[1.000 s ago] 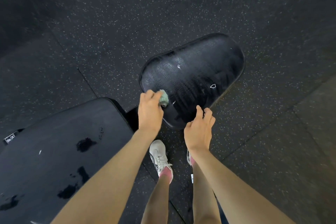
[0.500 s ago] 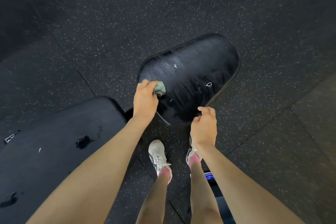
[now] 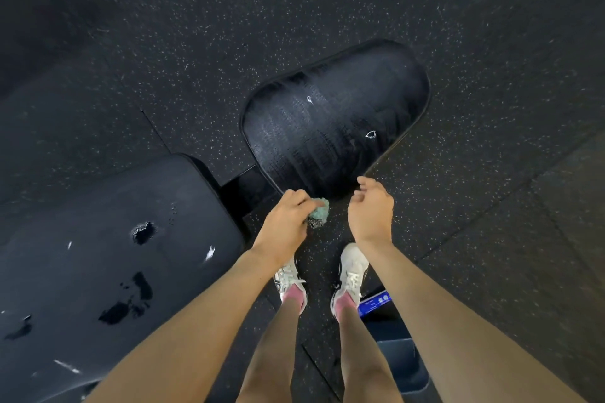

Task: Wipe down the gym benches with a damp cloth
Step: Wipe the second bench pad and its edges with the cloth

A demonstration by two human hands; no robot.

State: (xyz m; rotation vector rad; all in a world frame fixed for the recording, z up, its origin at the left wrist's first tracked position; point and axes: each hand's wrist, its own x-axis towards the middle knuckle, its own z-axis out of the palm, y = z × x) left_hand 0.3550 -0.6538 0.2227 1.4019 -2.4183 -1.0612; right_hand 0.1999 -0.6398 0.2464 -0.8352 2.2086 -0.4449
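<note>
The floor (image 3: 458, 26) is black rubber with tiny white specks all over. Thin lines show where its mats meet. A white left shoe (image 3: 289, 275) and a white right shoe (image 3: 352, 267) stand on it side by side, with pink socks (image 3: 294, 294). Just beside the right shoe is a small blue label (image 3: 373, 303).

Floor (image 3: 491, 239) open round seat pad (image 3: 334, 127); only narrow gap btwn it & back pad (image 3: 98, 255).

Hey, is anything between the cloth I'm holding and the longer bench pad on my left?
Nothing visible. The left hand grips the green cloth by the seat pad's near edge; only open space separates it from the longer pad.
</note>
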